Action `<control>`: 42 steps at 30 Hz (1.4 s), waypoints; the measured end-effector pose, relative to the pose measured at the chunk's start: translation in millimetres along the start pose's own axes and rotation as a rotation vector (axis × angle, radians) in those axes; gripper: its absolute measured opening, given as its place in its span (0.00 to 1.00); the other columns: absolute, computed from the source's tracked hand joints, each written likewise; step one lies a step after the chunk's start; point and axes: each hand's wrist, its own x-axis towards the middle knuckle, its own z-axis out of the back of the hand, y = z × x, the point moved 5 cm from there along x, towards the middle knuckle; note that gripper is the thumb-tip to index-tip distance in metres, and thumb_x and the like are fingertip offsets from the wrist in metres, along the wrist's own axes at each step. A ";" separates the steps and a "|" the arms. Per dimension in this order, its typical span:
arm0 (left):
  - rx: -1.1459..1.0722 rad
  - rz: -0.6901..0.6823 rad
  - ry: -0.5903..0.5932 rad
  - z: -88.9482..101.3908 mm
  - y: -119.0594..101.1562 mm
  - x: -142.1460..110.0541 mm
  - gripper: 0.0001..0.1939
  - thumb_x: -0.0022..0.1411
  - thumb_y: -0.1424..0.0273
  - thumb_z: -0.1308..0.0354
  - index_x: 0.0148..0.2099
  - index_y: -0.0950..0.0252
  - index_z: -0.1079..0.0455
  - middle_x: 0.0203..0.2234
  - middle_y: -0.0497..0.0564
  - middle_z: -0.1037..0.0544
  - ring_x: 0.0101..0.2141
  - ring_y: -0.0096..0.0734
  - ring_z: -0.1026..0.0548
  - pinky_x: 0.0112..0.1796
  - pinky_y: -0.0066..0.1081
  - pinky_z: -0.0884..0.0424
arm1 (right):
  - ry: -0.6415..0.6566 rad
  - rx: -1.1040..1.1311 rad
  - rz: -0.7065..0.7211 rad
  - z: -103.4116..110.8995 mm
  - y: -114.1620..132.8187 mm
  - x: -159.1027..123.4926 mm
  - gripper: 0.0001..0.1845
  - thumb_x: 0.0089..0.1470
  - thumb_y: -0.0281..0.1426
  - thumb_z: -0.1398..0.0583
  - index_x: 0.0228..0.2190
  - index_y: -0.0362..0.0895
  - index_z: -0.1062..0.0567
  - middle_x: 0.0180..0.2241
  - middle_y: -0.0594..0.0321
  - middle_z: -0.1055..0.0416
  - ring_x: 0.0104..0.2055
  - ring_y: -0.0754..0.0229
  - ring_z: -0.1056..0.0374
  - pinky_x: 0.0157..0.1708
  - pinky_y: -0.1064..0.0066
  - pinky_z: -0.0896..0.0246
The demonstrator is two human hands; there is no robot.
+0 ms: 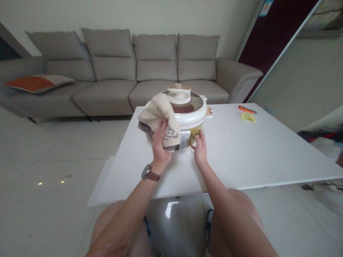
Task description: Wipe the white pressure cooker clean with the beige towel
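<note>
A round electric cooker [190, 119] with a white rim, a yellowish body and a control panel stands on the white table in front of me. Its glass lid [197, 102] is on, topped by a white and brown knob. My left hand [160, 142] grips a cream towel [158, 112] with grey markings, pressed against the cooker's left front. The towel covers part of the lid and panel. At the lower right of the body, my right hand [200, 147] holds the cooker, with thumb and fingers against its side.
On the white table [241, 153], an orange and black utility knife [247, 109] lies at the back right beside a crumpled pale yellow piece [248, 117]. A grey sofa [155, 67] with an orange and cream cushion [40, 82] stands behind the table.
</note>
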 end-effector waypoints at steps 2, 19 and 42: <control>0.110 -0.217 0.240 -9.7 -17.3 -0.9 0.24 0.70 0.57 0.44 0.64 0.57 0.28 0.64 0.58 0.27 0.70 0.51 0.39 0.67 0.52 0.46 | -0.008 0.018 -0.066 -2.2 5.7 -2.6 0.36 0.58 0.46 0.44 0.67 0.55 0.36 0.69 0.61 0.40 0.66 0.51 0.40 0.54 0.57 0.30; 0.256 -0.267 0.336 -27.9 -15.0 -20.2 0.25 0.70 0.62 0.44 0.67 0.57 0.30 0.67 0.58 0.31 0.72 0.53 0.45 0.67 0.54 0.49 | -0.060 0.112 -0.101 -0.2 4.8 -2.4 0.36 0.61 0.51 0.49 0.66 0.52 0.33 0.69 0.56 0.41 0.71 0.47 0.44 0.56 0.50 0.31; 0.250 -0.117 0.246 -28.8 0.7 -46.6 0.27 0.68 0.61 0.43 0.67 0.59 0.29 0.68 0.60 0.33 0.73 0.55 0.48 0.66 0.55 0.47 | -0.093 0.231 -0.167 9.0 5.3 8.8 0.32 0.62 0.53 0.53 0.55 0.51 0.24 0.65 0.57 0.32 0.68 0.46 0.38 0.56 0.48 0.31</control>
